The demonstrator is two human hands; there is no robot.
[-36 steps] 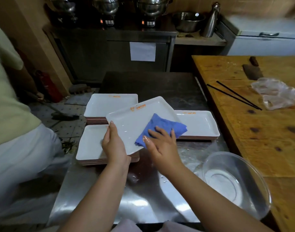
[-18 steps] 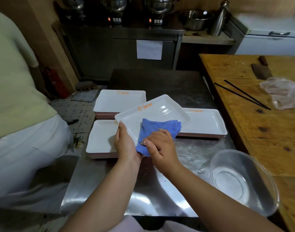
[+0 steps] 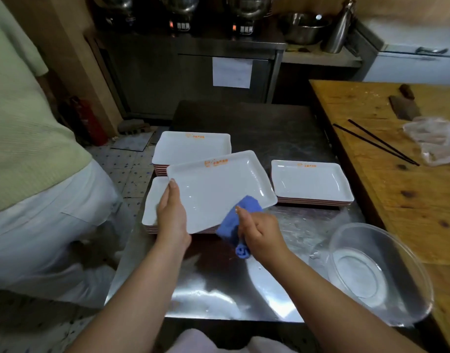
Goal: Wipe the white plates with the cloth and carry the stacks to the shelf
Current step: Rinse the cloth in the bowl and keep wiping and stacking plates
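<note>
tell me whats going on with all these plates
A person is wiping white rectangular plates at a steel table. The left hand holds one plate tilted by its edge, while the right hand grips a bunched blue cloth at the plate's near corner. Three stacks sit on the table, not yet carried off.

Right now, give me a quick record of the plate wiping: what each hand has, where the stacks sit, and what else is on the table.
left hand: holds the tilted plate by its left edge
right hand: grips the blue cloth at the plate's near right corner
stacks: far left, near left, right
table: shiny metal, wet
bowl: clear, near right corner
bystander: standing to the left
</note>
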